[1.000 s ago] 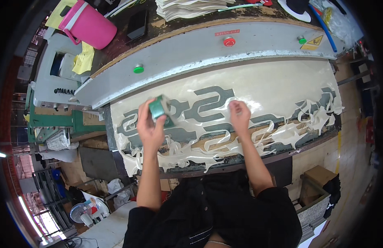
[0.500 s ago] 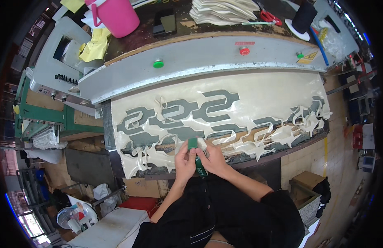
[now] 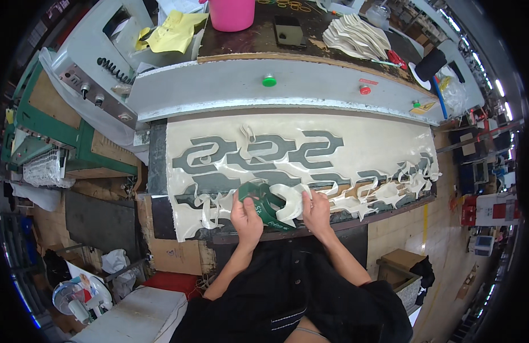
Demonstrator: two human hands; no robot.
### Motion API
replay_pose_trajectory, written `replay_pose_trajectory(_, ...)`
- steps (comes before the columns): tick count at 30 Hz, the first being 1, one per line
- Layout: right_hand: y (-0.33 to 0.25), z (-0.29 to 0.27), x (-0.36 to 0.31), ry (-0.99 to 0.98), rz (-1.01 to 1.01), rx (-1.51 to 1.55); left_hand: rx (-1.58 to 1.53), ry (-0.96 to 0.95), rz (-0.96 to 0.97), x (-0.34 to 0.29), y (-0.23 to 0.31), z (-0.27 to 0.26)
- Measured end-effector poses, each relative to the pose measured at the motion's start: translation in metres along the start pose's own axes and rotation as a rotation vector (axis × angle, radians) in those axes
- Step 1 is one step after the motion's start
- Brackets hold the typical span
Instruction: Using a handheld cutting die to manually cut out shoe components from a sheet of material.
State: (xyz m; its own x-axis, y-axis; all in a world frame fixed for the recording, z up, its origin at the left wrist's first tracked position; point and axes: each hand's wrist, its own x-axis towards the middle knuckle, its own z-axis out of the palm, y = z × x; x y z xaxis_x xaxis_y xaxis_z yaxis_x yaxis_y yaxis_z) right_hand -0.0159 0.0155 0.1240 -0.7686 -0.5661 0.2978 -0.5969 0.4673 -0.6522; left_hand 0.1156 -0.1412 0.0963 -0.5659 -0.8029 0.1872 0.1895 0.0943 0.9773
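Observation:
In my left hand (image 3: 247, 222) is a green, curved, band-like cutting die (image 3: 266, 213) with white handwriting on its side. The fingers wrap round its left part, thumb on the near side. My right hand (image 3: 317, 214) grips a cream, U-shaped cut piece (image 3: 289, 200), possibly several layers thick, right beside the die. Whether the piece still touches the die I cannot tell. Both are held just above the front edge of a cream sheet (image 3: 384, 128), which has U-shaped openings and a ragged, torn front edge of curling scraps (image 3: 390, 195).
Behind the sheet runs a grey machine beam (image 3: 219, 88) with green (image 3: 269, 81) and red (image 3: 364, 90) buttons. On the shelf above sit a pink container (image 3: 232, 14), a phone (image 3: 289, 31), stacked cream pieces (image 3: 356, 39), red-handled scissors (image 3: 397, 59) and a black thread spool (image 3: 431, 64).
My hands have moved apart from a close grip. The die and the cream piece, earlier bunched between my fingers, now show side by side, one in each hand. The view has shifted left.

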Motion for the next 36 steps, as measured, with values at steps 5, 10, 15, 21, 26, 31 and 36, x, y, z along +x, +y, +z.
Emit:
replay_pose_trajectory(5, -0.008, 0.011, -0.001, -0.001, 0.251, 0.072, -0.156, 0.184, -0.097, 0.006, 0.014, -0.017)
replay_pose_trajectory(10, 0.013, 0.028, 0.002, 0.110, 0.381, 0.138, -0.209, 0.312, -0.101, 0.013, 0.019, -0.039)
replay_pose_trajectory(15, 0.163, -0.124, -0.004, 0.369, 0.467, -0.364, 0.023, 0.583, 0.062, 0.053, 0.007, -0.185)
replay_pose_trajectory(21, 0.101, -0.156, 0.041, 0.085, 0.234, -0.510, 0.436, 0.288, 0.296, 0.073, 0.070, -0.280)
replay_pose_trajectory(26, 0.058, -0.008, 0.072, -0.148, 0.045, -0.052, 0.370, 0.182, 0.277, 0.071, 0.059, -0.229)
replay_pose_trajectory(31, 0.004, 0.141, 0.108, -0.272, 0.507, 0.913, 0.215, 0.158, 0.192, 0.055, 0.061, -0.179)
replay_pose_trajectory(36, 0.025, 0.135, 0.101, -0.246, 0.188, 0.399, 0.159, 0.289, 0.194, 0.029, 0.039, -0.155)
